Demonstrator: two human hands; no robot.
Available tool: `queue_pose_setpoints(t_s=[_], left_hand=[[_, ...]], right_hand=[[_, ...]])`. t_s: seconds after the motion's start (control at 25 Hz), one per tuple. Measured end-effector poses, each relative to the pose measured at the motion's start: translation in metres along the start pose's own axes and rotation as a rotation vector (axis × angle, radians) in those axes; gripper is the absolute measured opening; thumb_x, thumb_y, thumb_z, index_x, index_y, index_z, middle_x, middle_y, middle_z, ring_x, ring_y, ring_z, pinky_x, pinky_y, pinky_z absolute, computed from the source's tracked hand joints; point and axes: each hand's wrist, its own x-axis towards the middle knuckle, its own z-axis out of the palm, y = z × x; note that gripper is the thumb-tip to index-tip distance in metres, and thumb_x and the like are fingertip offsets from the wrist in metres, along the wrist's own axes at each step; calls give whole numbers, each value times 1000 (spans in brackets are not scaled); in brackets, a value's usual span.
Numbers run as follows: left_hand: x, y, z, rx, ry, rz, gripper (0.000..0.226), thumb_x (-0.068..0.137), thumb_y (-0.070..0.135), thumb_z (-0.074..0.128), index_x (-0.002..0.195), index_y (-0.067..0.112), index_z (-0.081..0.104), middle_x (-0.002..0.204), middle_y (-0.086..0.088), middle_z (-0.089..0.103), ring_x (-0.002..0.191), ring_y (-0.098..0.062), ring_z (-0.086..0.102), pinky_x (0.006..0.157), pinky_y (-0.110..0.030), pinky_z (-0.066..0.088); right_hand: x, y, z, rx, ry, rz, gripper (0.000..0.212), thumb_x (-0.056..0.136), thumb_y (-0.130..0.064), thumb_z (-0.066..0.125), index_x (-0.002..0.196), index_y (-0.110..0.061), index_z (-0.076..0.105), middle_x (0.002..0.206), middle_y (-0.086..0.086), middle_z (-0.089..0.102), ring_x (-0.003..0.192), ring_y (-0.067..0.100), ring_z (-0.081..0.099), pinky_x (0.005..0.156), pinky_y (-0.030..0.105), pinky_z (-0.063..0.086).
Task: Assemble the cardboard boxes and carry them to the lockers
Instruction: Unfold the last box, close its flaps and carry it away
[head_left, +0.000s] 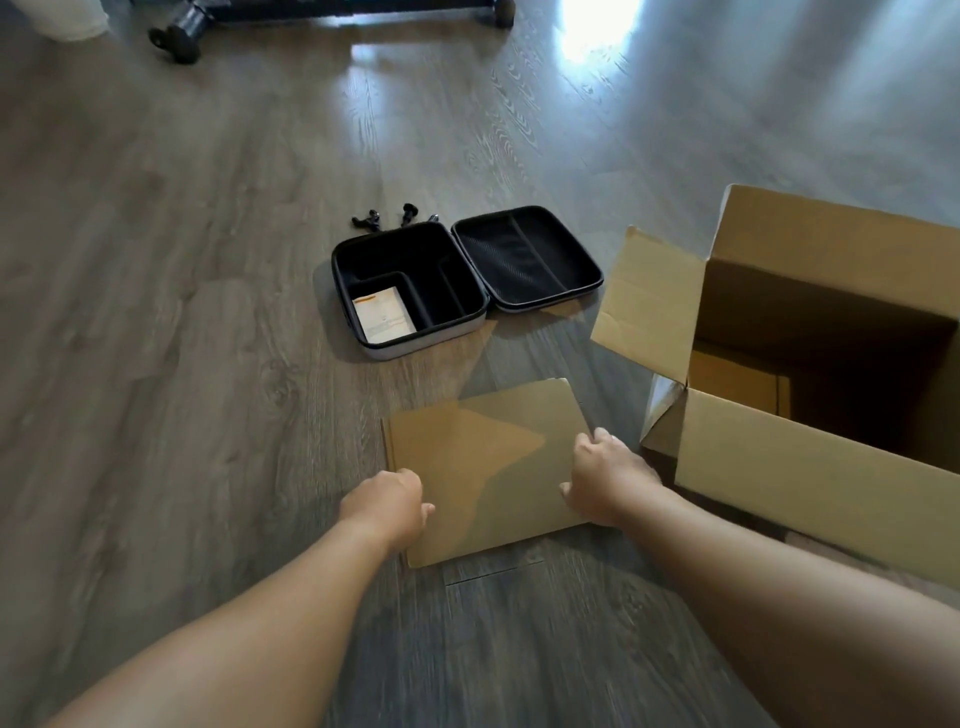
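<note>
Left hand (387, 501), lower centre of frame: fingers curled over the left edge of the flat box (483, 467), thumb on top, so it grips that edge. Right hand (605, 475), just right of centre: fingers curled round the right edge, thumb on the near side, gripping too. Fingertips mostly hidden under the card, so how deep they reach cannot be told.

Flat box lies on the floor (182, 364) between the two hands, lower centre, still folded. Its long axis runs roughly left to right across the frame, slightly skewed, far right corner tipped up toward upper right. Both hands are on the short ends, about equally near; neither has to reach.

Judgement: step in hand is picking up the flat box to unfold it. The next move likely turns on lifting both ends together, then pushing the ends toward each other along the long axis to pop it open.

Open box (810, 441) stands at right of frame, flaps up, already assembled, just beside the right forearm; the right elbow could bump it. Open case (415, 291) lies on the floor at centre frame, beyond the flat box, well apart from the hands. Small black parts (387, 215) just behind the case. Lockers not in view.
</note>
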Motion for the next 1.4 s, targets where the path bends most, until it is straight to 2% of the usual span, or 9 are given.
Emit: queue_pose_setpoints(t_s=[0.12, 0.24, 0.44, 0.64, 0.72, 0.88, 1.0, 1.2, 1.4], left_hand=[[2, 3, 10, 6, -41, 11, 42, 100, 45, 50, 121, 8, 53, 118, -11, 63, 109, -30, 61, 85, -38, 52], [4, 5, 13, 13, -80, 14, 29, 99, 37, 55, 111, 11, 58, 114, -10, 62, 107, -30, 60, 86, -36, 52], [11, 7, 10, -213, -14, -48, 13, 89, 25, 59, 92, 14, 52, 101, -8, 61, 98, -28, 61, 74, -29, 48], [11, -3, 14, -367, 13, -107, 12, 83, 15, 59, 91, 9, 52, 99, -12, 59, 98, -29, 60, 73, -29, 49], [8, -7, 14, -370, 26, -118, 12, 81, 12, 56, 91, 7, 53, 102, -14, 59, 100, -30, 58, 74, -29, 49], [2, -11, 9, -324, 152, -130, 12, 81, 13, 57, 90, 8, 51, 115, -16, 52, 114, -35, 47, 92, -35, 47], [-1, -20, 1, -370, 264, -119, 23, 80, 19, 63, 99, 5, 60, 110, -14, 56, 110, -34, 49, 88, -35, 48], [-14, -33, -14, -466, 452, -135, 19, 77, 22, 65, 78, 5, 59, 93, -15, 60, 96, -36, 53, 74, -33, 44], [-24, -45, -47, -475, 634, -175, 20, 79, 21, 61, 82, 1, 61, 93, -16, 62, 92, -34, 50, 73, -33, 40]], right_hand=[[7, 9, 23, 60, -89, 38, 63, 95, -45, 59, 142, -10, 37, 142, 15, 37, 134, 34, 40, 101, 49, 46], [10, 12, 37, 91, -121, 50, 70, 92, -42, 63, 145, -9, 32, 149, 21, 30, 141, 38, 34, 105, 50, 44], [11, 3, 35, 97, -53, 34, 41, 81, -39, 65, 114, -19, 48, 117, 8, 42, 121, 32, 41, 98, 48, 47], [12, 1, 37, 180, -44, 64, 45, 77, -42, 66, 114, -23, 51, 117, 6, 43, 117, 31, 40, 98, 47, 45], [12, 1, 35, 260, -5, 60, 48, 74, -42, 68, 115, -21, 57, 117, 5, 49, 112, 29, 47, 89, 40, 49], [9, 1, 26, 401, 53, 3, 38, 76, -37, 75, 108, -18, 67, 101, -1, 64, 92, 20, 62, 74, 33, 58], [2, -6, 18, 351, 111, -20, 37, 80, -38, 76, 108, -16, 66, 100, 0, 64, 92, 20, 63, 76, 34, 60], [-11, -25, -9, 268, 268, -76, 36, 82, -45, 65, 104, -16, 63, 97, 4, 58, 94, 27, 56, 72, 35, 50], [-21, -44, -45, 274, 384, -160, 35, 85, -43, 64, 104, -14, 61, 100, 6, 51, 104, 30, 48, 79, 37, 45]])
